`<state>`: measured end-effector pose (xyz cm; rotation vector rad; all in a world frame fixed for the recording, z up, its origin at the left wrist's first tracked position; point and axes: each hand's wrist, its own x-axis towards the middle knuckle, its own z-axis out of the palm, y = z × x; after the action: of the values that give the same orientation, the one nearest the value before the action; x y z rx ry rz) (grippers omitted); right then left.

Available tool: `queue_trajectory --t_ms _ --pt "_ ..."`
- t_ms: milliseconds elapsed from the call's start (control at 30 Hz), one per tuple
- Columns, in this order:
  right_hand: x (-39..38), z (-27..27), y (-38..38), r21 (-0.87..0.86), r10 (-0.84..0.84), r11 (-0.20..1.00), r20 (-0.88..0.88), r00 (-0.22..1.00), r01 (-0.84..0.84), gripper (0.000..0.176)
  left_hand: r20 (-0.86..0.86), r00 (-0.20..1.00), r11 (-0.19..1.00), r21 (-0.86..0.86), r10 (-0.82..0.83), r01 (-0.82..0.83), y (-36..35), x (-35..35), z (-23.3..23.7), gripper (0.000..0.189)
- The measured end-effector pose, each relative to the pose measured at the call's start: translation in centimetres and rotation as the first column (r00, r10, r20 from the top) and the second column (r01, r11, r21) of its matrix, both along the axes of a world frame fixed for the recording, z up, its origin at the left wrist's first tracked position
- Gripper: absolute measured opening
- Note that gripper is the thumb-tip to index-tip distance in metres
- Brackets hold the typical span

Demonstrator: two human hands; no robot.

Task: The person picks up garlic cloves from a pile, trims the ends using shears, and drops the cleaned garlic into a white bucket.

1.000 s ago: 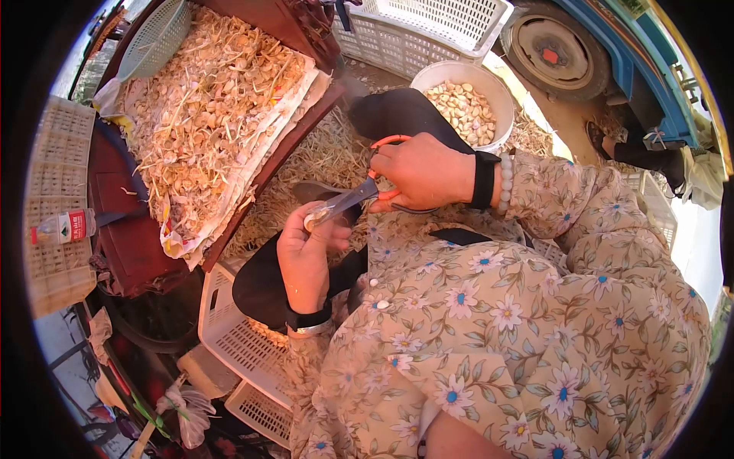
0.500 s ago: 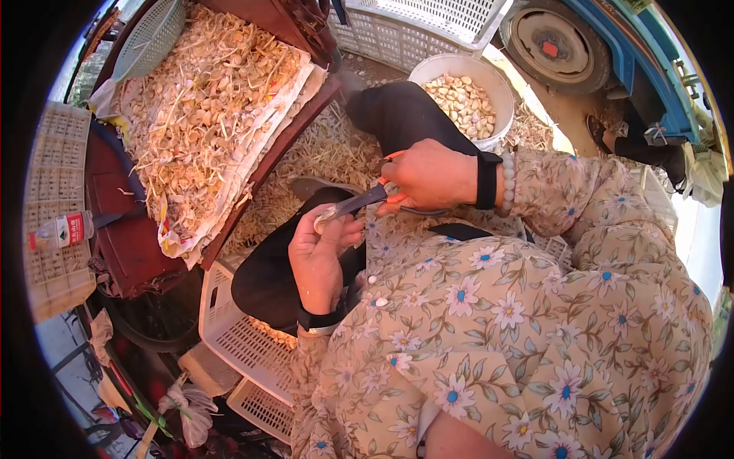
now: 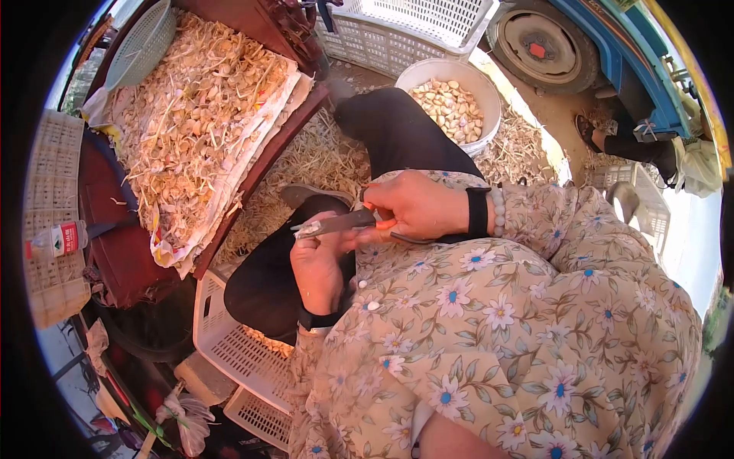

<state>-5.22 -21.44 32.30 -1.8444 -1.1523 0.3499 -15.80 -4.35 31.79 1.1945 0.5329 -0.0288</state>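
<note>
My right hand (image 3: 430,205) is closed around the orange handles of scissors (image 3: 348,222), whose wide grey blades point left. Pinched in the fingers of my left hand (image 3: 316,274) is a small whitish garlic clove (image 3: 309,229), right at the tips of the blades. Both hands are close together over my lap. Beyond the right hand stands a white bucket (image 3: 495,115) partly filled with peeled-looking garlic cloves (image 3: 451,107).
At left, a cloth-covered table (image 3: 264,126) bears a heap of garlic skins and stalks (image 3: 202,115) and a grey basket (image 3: 145,46). White crates (image 3: 229,336) stand by my leg. A bottle (image 3: 60,239) lies far left. Behind are a wheel (image 3: 543,47) and another person's leg (image 3: 638,149).
The scissor blades have swung level and now meet the clove in my left fingers. My right hand has come slightly down and left. The whole view has shifted a little.
</note>
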Motion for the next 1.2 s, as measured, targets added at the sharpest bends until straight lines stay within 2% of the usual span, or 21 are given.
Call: queue_trajectory --t_ms 33,67,100,133,167,200,267,367,467,500,600,700,800,900,1000,1100,1200 --pt "0.0 1.3 0.6 0.089 -0.045 0.995 0.135 0.990 0.033 0.047 0.019 1.000 0.998 0.052 -0.020 0.019 0.6 -0.6 -2.0 0.022" --pt "-0.4 2.6 0.9 0.065 -0.011 0.998 -0.076 0.997 0.016 0.049 -0.008 1.000 1.000 -0.001 -0.014 0.014 0.3 -0.7 -2.0 0.022" --pt "-0.6 2.8 1.4 0.220 -0.067 0.972 -0.072 0.995 0.081 0.041 0.068 0.997 0.997 -0.066 -0.043 0.047 -1.0 0.3 0.2 0.024" --pt "-0.4 2.4 1.7 0.210 -0.054 0.974 -0.171 0.984 0.090 0.041 0.100 0.995 0.993 -0.117 0.031 -0.019 -2.3 0.8 1.7 0.027" --pt "-0.4 1.5 2.1 0.205 -0.066 0.969 -0.334 0.940 0.140 0.042 0.129 0.981 0.987 -0.036 -0.148 0.154 0.8 -0.2 -1.4 0.030" --pt "-0.4 0.5 2.4 0.201 -0.106 0.957 -0.426 0.899 0.208 0.037 0.065 0.974 0.975 0.054 -0.219 0.216 0.7 -0.1 -0.8 0.030" --pt "-0.3 -0.5 2.6 0.142 -0.138 0.965 -0.432 0.891 0.219 0.029 0.061 0.971 0.972 0.053 -0.231 0.228 0.9 0.1 -2.3 0.023" --pt "-0.3 -1.8 2.3 0.111 -0.208 0.953 -0.429 0.879 0.280 0.026 -0.004 0.955 0.953 0.059 -0.297 0.297 0.5 0.2 -2.1 0.043" --pt "0.3 -1.6 1.7 0.019 -0.228 0.966 -0.407 0.884 0.258 0.028 0.016 0.973 0.971 0.060 -0.232 0.230 -1.0 0.8 -0.9 0.033" --pt "0.2 -2.0 2.0 0.061 -0.216 0.960 -0.457 0.863 0.272 0.034 0.015 0.971 0.969 0.075 -0.238 0.236 -1.2 0.7 -0.6 0.033" --pt "0.2 -2.2 2.2 0.021 -0.131 0.985 -0.549 0.826 0.171 0.027 0.025 0.967 0.961 0.119 -0.253 0.249 -1.3 0.5 -0.6 0.032" --pt "0.0 -1.0 2.4 -0.017 -0.105 0.988 -0.807 0.581 0.156 0.025 0.035 0.969 0.963 0.125 -0.246 0.240 -0.4 -0.2 -1.6 0.034" --pt "-0.1 0.0 2.0 0.041 -0.015 0.994 -0.866 0.500 0.102 0.024 0.027 0.974 0.973 0.049 -0.227 0.225 -0.3 -0.4 -0.9 0.038" --pt "0.2 0.0 2.0 0.020 0.004 0.999 -0.912 0.410 0.034 0.024 0.015 0.973 0.973 0.005 -0.232 0.232 0.2 -0.3 -1.0 0.041" --pt "0.3 -0.4 1.9 0.015 -0.009 0.999 -0.903 0.429 0.052 0.035 -0.023 0.968 0.967 0.048 -0.250 0.250 0.7 -0.4 -1.7 0.043" --pt "0.2 -1.2 2.5 -0.025 -0.044 0.999 -0.828 0.559 0.041 0.030 -0.053 0.977 0.975 0.074 -0.207 0.211 -0.1 -0.1 -1.2 0.043" --pt "-0.1 -3.2 3.2 0.073 -0.054 0.985 -0.733 0.678 0.157 0.029 -0.085 0.975 0.977 0.039 -0.207 0.211 0.2 0.0 -2.0 0.044"
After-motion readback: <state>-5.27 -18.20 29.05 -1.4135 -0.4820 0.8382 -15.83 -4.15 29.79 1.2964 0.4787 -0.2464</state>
